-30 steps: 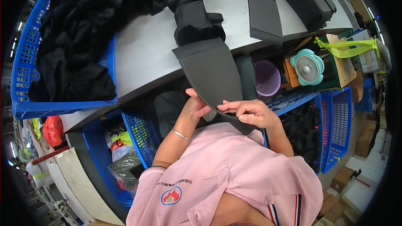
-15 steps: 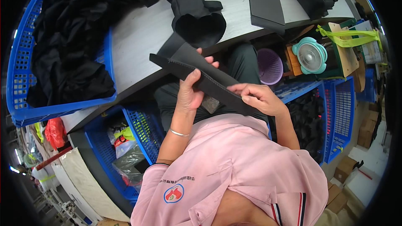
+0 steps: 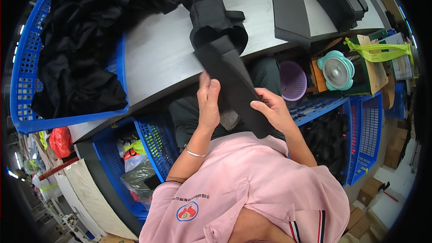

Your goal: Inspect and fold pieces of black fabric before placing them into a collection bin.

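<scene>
- Gripped the black panel (image 3: 236, 85) by its right edge in the right hand (image 3: 272, 110), between thumb and fingers, in front of the table (image 3: 153, 54).
- Held the left hand (image 3: 208, 103) open, fingers raised, at the panel's left edge, also in front of the table; could not tell touching from just beside.
- Slanted the panel, upper end over the table's front edge in view, lower end near the shirt (image 3: 265, 175).
- Had a black pouch (image 3: 211, 15) on the table, partly hidden behind the panel.
- Had a flat sheet (image 3: 291, 15) on the table's right part, near a dark stack (image 3: 335, 0).
- Had black cloth (image 3: 81, 72) heaped in a blue crate (image 3: 67, 122) at the table's left.
- Had a purple basket (image 3: 292, 81) and a fan (image 3: 338, 72) below the table's right part.
</scene>
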